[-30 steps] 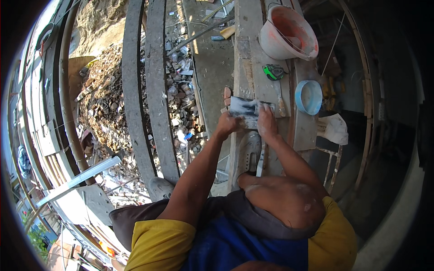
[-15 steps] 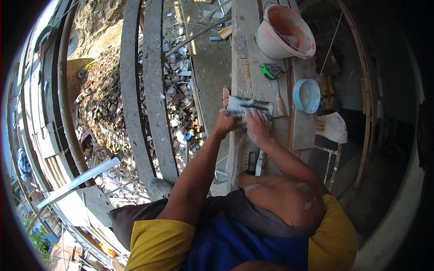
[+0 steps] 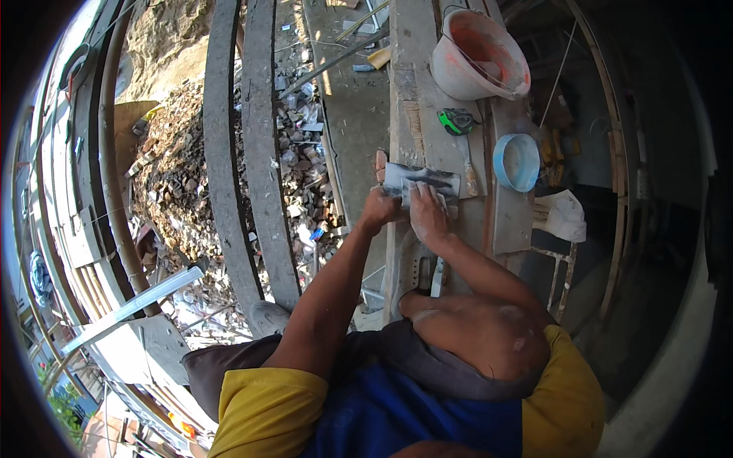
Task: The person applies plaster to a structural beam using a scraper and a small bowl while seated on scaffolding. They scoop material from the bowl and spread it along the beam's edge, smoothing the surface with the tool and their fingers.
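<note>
My left hand [image 3: 382, 208] is closed round the left side of a flat rectangular metal trowel [image 3: 447, 179], whose shiny face has a dark smear across it. Its handle is hidden from view. My right hand [image 3: 427, 214] lies with its fingers stretched flat on the trowel's face; whether something thin is under them I cannot tell. Beyond the hands, on the planks, lie a green and black tape measure [image 3: 456, 120] and a slim tool with a worn wooden handle [image 3: 470, 182].
A whitish bucket [image 3: 450, 76] with red-stained inside stands on the planks [image 3: 412, 46] at the far right. Near it are a round light-blue container [image 3: 500, 164] and a white sack [image 3: 566, 214]. Rubble [image 3: 179, 175] lies left, behind long beams [image 3: 221, 137].
My right hand has slid slightly left across the trowel's face, towards my left hand. The left hand keeps its hold, and the trowel stays nearly in place.
</note>
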`<state>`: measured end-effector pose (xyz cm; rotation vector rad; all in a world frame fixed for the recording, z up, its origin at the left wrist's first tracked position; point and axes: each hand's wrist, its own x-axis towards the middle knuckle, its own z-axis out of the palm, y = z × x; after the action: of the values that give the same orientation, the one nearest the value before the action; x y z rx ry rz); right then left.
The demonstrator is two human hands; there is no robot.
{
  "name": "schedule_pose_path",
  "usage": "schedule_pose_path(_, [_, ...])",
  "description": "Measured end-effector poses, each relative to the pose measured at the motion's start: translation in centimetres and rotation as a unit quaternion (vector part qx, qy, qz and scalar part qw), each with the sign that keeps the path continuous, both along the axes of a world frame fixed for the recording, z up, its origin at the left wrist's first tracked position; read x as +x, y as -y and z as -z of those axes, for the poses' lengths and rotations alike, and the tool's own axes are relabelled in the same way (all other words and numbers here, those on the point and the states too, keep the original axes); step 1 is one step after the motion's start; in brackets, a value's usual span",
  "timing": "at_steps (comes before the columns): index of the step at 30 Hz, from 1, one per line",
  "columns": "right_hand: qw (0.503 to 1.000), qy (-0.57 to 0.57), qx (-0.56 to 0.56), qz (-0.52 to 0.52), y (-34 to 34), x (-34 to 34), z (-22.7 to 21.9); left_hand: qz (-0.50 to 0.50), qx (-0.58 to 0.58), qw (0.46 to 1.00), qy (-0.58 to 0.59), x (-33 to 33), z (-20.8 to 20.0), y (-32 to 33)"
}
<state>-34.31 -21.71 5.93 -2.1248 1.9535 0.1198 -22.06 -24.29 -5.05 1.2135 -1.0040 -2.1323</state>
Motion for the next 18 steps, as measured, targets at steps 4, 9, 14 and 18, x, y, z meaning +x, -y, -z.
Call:
schedule_pose_path(4, [0.999, -0.003, -0.020, 0.043, 1.2, -0.7, -0.1, -0.062, 0.048, 0.997, -0.021, -0.2, 0.3, 0.2])
schedule_pose_path(9, [1.000, -0.016, 0.001, 0.018, -0.3, 0.3, 0.2, -0.020, -0.010, 0.999, 0.023, 0.2, -1.5, 0.2])
schedule_pose_path(14, [0.999, -0.003, -0.022, 0.038, 2.1, -0.8, 0.1, 0.051, -0.162, 0.981, 0.093, 0.0, -0.8, 0.5])
schedule_pose_path(18, [1.000, 0.005, 0.016, -0.021, -0.6, 0.7, 0.3, -0.014, -0.025, 0.999, -0.023, -0.1, -0.1, -0.2])
